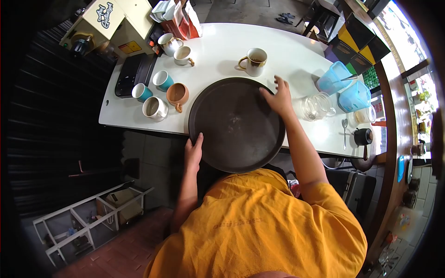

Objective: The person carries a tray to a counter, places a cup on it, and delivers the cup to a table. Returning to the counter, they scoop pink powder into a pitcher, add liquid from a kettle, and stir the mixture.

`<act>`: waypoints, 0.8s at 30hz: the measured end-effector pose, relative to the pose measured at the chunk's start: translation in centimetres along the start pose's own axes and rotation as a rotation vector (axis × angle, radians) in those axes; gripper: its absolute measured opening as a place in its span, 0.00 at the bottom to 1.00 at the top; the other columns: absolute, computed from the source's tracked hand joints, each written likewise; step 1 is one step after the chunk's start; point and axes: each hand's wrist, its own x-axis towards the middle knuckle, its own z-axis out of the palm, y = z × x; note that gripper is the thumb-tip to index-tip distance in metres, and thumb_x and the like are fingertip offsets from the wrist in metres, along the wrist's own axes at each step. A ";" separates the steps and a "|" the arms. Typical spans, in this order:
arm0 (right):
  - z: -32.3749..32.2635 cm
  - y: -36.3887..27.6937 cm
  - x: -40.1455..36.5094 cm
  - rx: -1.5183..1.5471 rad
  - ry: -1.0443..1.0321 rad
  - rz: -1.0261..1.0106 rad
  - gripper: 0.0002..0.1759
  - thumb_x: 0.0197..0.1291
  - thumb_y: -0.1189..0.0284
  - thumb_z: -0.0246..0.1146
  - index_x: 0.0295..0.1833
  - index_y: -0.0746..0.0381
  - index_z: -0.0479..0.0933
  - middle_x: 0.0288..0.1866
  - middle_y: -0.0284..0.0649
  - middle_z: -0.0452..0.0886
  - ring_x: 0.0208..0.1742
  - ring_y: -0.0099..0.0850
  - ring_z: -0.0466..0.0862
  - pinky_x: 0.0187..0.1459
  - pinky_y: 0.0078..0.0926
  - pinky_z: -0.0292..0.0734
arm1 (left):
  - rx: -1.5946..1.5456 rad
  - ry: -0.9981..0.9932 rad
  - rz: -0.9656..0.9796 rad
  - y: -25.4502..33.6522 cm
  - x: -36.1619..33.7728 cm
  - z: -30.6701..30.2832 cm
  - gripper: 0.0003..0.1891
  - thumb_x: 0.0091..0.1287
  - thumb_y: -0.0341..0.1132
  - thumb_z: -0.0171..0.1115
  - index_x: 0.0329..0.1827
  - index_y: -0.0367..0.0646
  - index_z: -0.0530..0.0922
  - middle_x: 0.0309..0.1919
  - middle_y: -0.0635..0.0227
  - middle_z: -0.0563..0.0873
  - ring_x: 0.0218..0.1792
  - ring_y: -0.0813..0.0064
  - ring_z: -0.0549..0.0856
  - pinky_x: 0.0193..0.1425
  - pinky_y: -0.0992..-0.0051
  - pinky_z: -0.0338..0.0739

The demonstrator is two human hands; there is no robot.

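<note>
A round dark brown tray (234,148) extends over the near edge of the white table, close to my body. My left hand (193,150) grips its left rim, thumb on top and the other fingers hidden underneath. At the upper right rim is my right hand (279,98), its fingers apart and nothing in it. Just past the tray stands a white mug with a gold handle (254,62), a little up and left of my right hand. Left of the tray are a brown cup (177,95), a white mug (155,109), and teal cups (162,81).
Two more mugs (182,56) stand farther back by a cream-coloured machine (116,25). On the right are a glass jug (315,107), blue plastic pitchers (354,96), a spoon (344,132) and a small black pot (363,136). A paper bag (185,23) stands at the back left.
</note>
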 end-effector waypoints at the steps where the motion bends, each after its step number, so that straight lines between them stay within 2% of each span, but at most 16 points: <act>1: 0.8 0.1 1.5 0.010 -0.005 -0.005 0.41 0.46 0.58 0.72 0.64 0.64 0.66 0.58 0.55 0.71 0.60 0.48 0.73 0.58 0.42 0.71 | 0.002 0.012 0.002 0.0 -0.2 -0.1 0.23 0.68 0.49 0.60 0.50 0.35 0.77 0.40 0.67 0.82 0.41 0.79 0.77 0.48 0.76 0.71; 3: 2.2 0.2 4.4 0.013 -0.036 0.098 0.48 0.43 0.55 0.74 0.67 0.64 0.62 0.61 0.55 0.69 0.62 0.47 0.72 0.60 0.41 0.70 | -0.007 0.021 0.018 -0.1 -0.6 -0.2 0.23 0.68 0.51 0.58 0.50 0.36 0.77 0.39 0.70 0.82 0.40 0.80 0.78 0.47 0.77 0.70; 7: 5.1 1.2 8.0 0.076 -0.020 -0.006 0.49 0.39 0.56 0.76 0.66 0.63 0.62 0.58 0.51 0.74 0.60 0.46 0.74 0.59 0.40 0.71 | -0.050 0.072 0.002 -1.4 -2.0 -0.8 0.22 0.70 0.51 0.55 0.50 0.39 0.77 0.39 0.72 0.81 0.38 0.83 0.77 0.40 0.80 0.71; 9: 5.7 0.9 8.9 0.299 -0.113 -0.044 0.46 0.38 0.58 0.78 0.62 0.61 0.64 0.50 0.43 0.80 0.57 0.41 0.77 0.58 0.37 0.71 | -0.129 0.090 -0.088 -1.5 -3.1 -0.5 0.20 0.72 0.51 0.53 0.49 0.42 0.77 0.38 0.74 0.81 0.35 0.84 0.77 0.32 0.82 0.70; 10: 5.9 0.4 8.6 0.390 -0.053 -0.025 0.41 0.37 0.60 0.78 0.57 0.60 0.67 0.43 0.37 0.82 0.53 0.37 0.80 0.57 0.35 0.72 | -0.188 0.082 -0.076 -2.2 -3.5 -0.5 0.20 0.72 0.51 0.52 0.49 0.42 0.77 0.39 0.74 0.82 0.34 0.84 0.79 0.28 0.83 0.70; 11: 5.9 0.1 8.5 0.396 -0.068 -0.031 0.41 0.37 0.60 0.78 0.57 0.60 0.67 0.43 0.37 0.82 0.53 0.37 0.80 0.57 0.35 0.72 | -0.192 0.099 -0.079 -2.5 -4.0 -0.5 0.20 0.72 0.51 0.52 0.49 0.42 0.77 0.39 0.74 0.82 0.34 0.84 0.79 0.28 0.83 0.70; 13: 5.9 0.0 8.7 0.361 -0.074 0.068 0.39 0.38 0.60 0.78 0.56 0.59 0.68 0.42 0.37 0.82 0.51 0.35 0.81 0.56 0.34 0.73 | -0.329 0.093 -0.121 -2.7 -5.1 -0.3 0.17 0.71 0.48 0.54 0.53 0.46 0.76 0.43 0.73 0.83 0.40 0.79 0.82 0.38 0.74 0.76; 18: 5.4 -0.7 8.8 0.335 -0.034 0.005 0.39 0.38 0.61 0.77 0.57 0.58 0.69 0.43 0.37 0.83 0.52 0.34 0.81 0.55 0.33 0.74 | -0.420 0.178 -0.143 -2.5 -6.7 0.6 0.18 0.70 0.44 0.57 0.55 0.41 0.75 0.41 0.72 0.83 0.39 0.78 0.82 0.38 0.75 0.76; 24: 1.4 -3.9 7.3 0.374 -0.144 -0.091 0.36 0.40 0.62 0.77 0.57 0.59 0.71 0.42 0.38 0.84 0.51 0.33 0.81 0.55 0.32 0.73 | -0.442 0.164 -0.119 -1.9 -6.6 1.5 0.20 0.70 0.40 0.58 0.60 0.36 0.73 0.44 0.66 0.84 0.37 0.77 0.82 0.37 0.75 0.77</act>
